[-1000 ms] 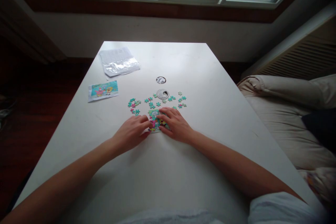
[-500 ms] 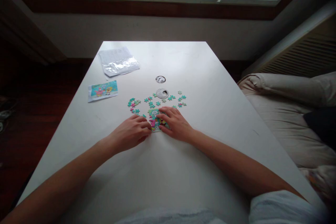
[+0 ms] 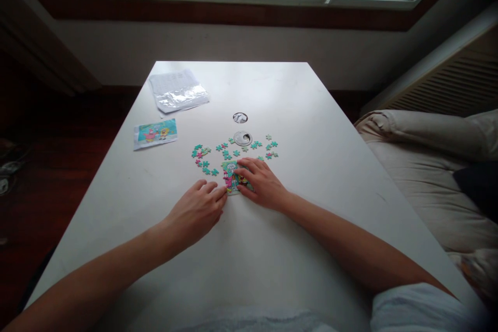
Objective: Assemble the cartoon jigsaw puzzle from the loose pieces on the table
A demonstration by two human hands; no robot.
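Note:
A partly joined jigsaw puzzle [image 3: 230, 179] with cartoon figures in green, pink and yellow lies flat in front of me. My right hand [image 3: 260, 181] rests over its right side with fingers apart, hiding that part. At the lower left corner, my left hand [image 3: 200, 210] is open, one fingertip touching the puzzle's edge and the other fingers loosely apart on the table. No piece shows in either hand. Loose jigsaw pieces [image 3: 205, 164] in green and pink curve round the puzzle's left and far sides; more loose pieces [image 3: 269, 155] lie beyond my right hand.
A picture card [image 3: 155, 134] with the cartoon figures lies to the left on the white table [image 3: 272, 93]. Behind it is a clear plastic bag [image 3: 179, 94] with paper. A round grey cap [image 3: 243, 138] sits near a round hole [image 3: 240, 118]. A padded seat [image 3: 412, 166] stands at right.
My left hand has drawn back slightly toward me and its fingers have spread, uncovering loose pieces and the puzzle's left edge. My right hand stays in place on the puzzle.

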